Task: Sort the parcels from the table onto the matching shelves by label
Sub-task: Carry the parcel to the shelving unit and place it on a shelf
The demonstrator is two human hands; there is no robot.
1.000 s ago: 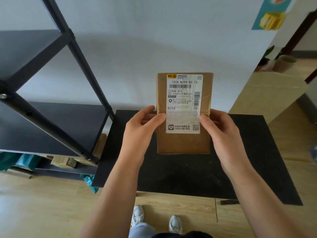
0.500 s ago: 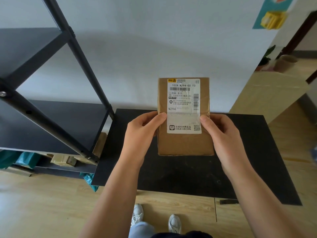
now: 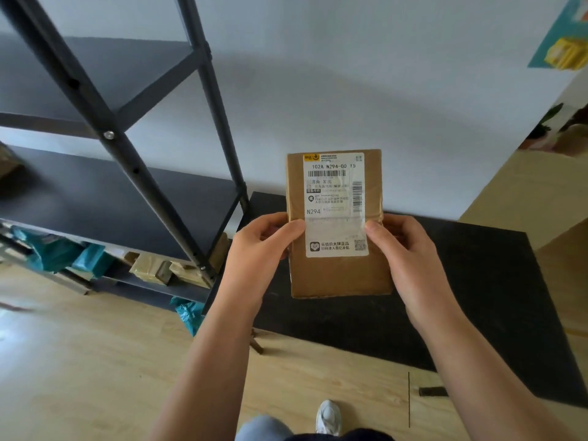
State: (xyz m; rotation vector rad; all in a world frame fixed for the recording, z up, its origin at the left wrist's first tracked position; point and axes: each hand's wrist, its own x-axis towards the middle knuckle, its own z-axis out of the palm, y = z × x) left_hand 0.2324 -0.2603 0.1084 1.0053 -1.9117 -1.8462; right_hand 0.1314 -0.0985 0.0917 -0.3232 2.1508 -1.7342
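Above table [image 3: 477, 281], hand-held parcel [image 3: 340, 275]

The scene was evenly lit by soft daylight, brightest toward two o'clock, where the floor and doorway were washed pale. A broad, diffuse shadow was cast across the white wall [image 3: 350, 74] from nine o'clock toward the centre. Mild glare was seen on the label [image 3: 335, 205] of the parcel [image 3: 339, 224] — its small print was left only partly legible. Strong wide-angle distortion was evident: the shelf posts [image 3: 105, 122] were splayed and bowed near ten o'clock. Motion blur was noted at eight o'clock — the floor edge was smeared.
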